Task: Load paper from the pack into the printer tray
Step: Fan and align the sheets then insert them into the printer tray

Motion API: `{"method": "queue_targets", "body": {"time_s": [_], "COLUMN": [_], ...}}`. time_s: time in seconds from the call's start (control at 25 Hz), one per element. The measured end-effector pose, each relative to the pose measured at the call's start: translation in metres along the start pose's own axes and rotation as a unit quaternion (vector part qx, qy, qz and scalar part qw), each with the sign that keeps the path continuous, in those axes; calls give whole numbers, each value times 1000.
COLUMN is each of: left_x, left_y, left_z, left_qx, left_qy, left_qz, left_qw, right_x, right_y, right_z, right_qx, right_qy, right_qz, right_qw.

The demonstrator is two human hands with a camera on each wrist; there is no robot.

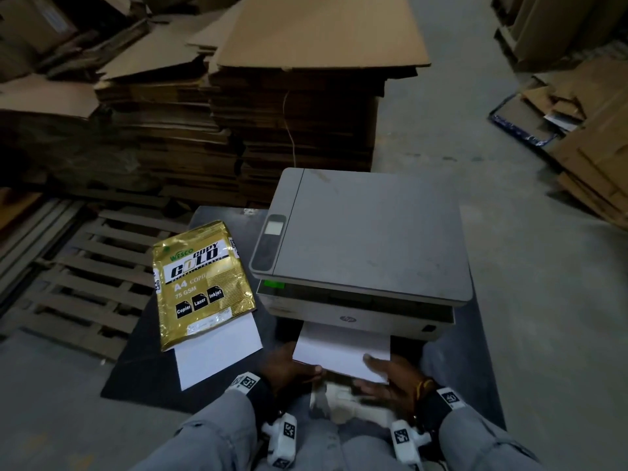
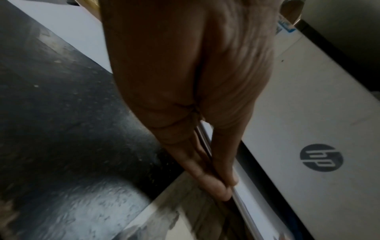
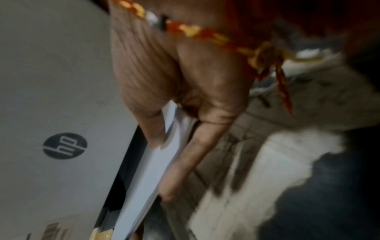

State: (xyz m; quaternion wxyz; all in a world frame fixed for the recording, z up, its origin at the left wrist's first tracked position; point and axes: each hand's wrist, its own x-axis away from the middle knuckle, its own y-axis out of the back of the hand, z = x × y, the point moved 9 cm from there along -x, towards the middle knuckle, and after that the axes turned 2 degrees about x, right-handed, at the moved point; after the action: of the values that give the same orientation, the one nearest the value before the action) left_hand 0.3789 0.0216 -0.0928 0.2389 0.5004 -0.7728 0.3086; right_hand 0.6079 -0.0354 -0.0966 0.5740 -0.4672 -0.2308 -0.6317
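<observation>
A: What's nearest?

B: Both hands, at 6 o'clock of the printer (image 1: 367,239). The left hand (image 1: 289,367) has the paper (image 1: 339,346) by its near left corner. The thumb is on top and the fingers (image 2: 207,183) are beneath, clamped on the stack's edge.

A: And the right?

B: The right hand (image 1: 390,382) grips the near right corner the same way. The thumb is over and the fingers (image 3: 185,162) are under, clamped on the paper.

A: Where is the paper, then?

B: Held low over the desk (image 1: 142,368), with its far edge at the dark slot under the printer's logo (image 1: 346,319). How deep it goes in, I cannot tell. Something pale beneath it is too blurred to name.

A: The pack?

B: The pack (image 1: 200,283) lies flat on the desk at 9 o'clock of the printer, just beside it. It is gold, with its open end towards the person. White sheets (image 1: 217,351) stick out of that end.

A: Farther out?

B: A pallet (image 1: 102,266) is on the floor at 9 o'clock of the pack. Cardboard (image 1: 299,96) is stacked high at 12 o'clock, behind the printer.
</observation>
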Motion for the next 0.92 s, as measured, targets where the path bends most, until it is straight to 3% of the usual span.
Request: {"method": "queue_targets", "body": {"time_s": [0.12, 0.24, 0.36, 0.64, 0.92], "left_x": [-6, -7, -15, -39, -40], "left_y": [4, -1, -2, 7, -2], "left_z": [10, 10, 4, 9, -1], "left_qx": [-7, -2, 18, 176, 191], "left_qy": [4, 7, -5, -1, 9], "left_qz": [-31, -50, -74, -172, -144], "left_qw": [999, 999, 997, 969, 971], "right_x": [7, 7, 1, -2, 2], "right_y": [2, 4, 5, 1, 2], "right_z": [-19, -20, -16, -3, -1], "right_qx": [-19, -27, -64, -107, -107], "right_qy": [-36, -57, -78, -40, -38], "right_qz": [68, 89, 71, 39, 5], "right_qw": [997, 994, 992, 993, 994]}}
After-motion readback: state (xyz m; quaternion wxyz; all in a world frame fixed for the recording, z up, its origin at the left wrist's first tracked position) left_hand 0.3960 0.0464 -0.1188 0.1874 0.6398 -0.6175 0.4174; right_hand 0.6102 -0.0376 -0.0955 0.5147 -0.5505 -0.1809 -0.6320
